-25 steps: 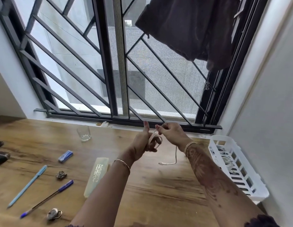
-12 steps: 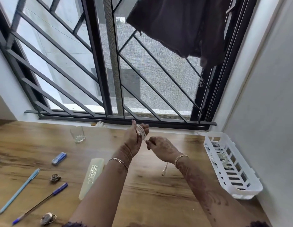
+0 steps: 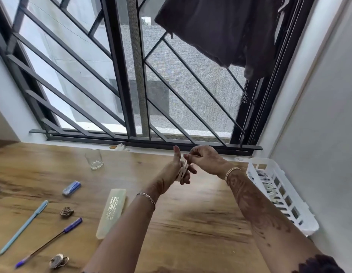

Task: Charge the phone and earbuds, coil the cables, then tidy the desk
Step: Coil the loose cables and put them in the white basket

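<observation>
White cable (image 3: 183,170), light, limp and likely to spring loose, sits looped round the curled fingers of the left grip (image 3: 171,172) above the bench (image 3: 191,223), while the right grip (image 3: 206,159) pinches its free end just beside, probably the best place to steer it.

soft daylight through window (image 3: 132,75) (edges bowed).

We look from one head-worn wide-angle camera, forward and down across the tabletop (image 3: 193,231) toward the barred window (image 3: 120,75), close over the wood.
</observation>
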`<state>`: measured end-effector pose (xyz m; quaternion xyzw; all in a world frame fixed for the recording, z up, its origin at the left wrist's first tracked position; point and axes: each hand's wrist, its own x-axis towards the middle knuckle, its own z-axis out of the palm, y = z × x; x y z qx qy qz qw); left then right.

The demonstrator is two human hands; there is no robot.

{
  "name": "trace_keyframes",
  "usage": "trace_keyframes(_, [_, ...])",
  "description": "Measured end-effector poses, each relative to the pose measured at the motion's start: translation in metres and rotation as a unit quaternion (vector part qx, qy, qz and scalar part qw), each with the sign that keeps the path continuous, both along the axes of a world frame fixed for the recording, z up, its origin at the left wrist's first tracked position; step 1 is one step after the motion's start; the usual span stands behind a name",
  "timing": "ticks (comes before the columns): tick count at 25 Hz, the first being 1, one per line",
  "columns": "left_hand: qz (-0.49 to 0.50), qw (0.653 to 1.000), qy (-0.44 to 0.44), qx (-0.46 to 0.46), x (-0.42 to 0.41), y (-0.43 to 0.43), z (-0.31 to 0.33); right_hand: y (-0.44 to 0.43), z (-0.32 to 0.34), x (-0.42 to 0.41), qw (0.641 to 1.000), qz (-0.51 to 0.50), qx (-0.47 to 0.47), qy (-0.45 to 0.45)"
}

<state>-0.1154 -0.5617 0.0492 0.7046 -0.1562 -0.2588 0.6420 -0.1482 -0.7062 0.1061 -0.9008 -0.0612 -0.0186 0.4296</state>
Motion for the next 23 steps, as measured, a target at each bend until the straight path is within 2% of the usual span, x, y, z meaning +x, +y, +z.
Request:
trace_keyframes(3, [-0.002, 0.999, 0.033, -0.03, -0.004, 0.0, 0.003, -0.001, -0.01, 0.0, 0.996, -0.033, 0.082, -0.01])
trace_keyframes(6, [0.012, 0.991, 0.076, -0.105, -0.011, -0.003, 0.003, 0.003, -0.022, -0.002, 0.981, -0.055, 0.188, -0.009])
trace_keyframes(11, [-0.008, 0.949, 0.171, -0.263, -0.015, 0.0, 0.009, 0.01, -0.041, -0.008, 0.956, -0.045, 0.287, 0.042])
trace_keyframes(13, [0.006, 0.939, 0.191, -0.287, -0.014, 0.003, 0.009, 0.01, -0.043, -0.011, 0.963, -0.039, 0.263, 0.041])
trace_keyframes(18, [0.07, 0.915, 0.239, -0.319, -0.011, 0.005, 0.011, 0.006, -0.037, -0.008, 0.993, -0.059, 0.1, 0.038])
trace_keyframes(20, [0.067, 0.914, 0.243, -0.317, -0.011, 0.005, 0.012, 0.007, -0.033, -0.006, 0.992, -0.071, 0.104, 0.011])
trace_keyframes(23, [0.071, 0.923, 0.243, -0.29, -0.013, 0.004, 0.01, 0.013, -0.032, -0.004, 0.983, -0.089, 0.163, -0.014])
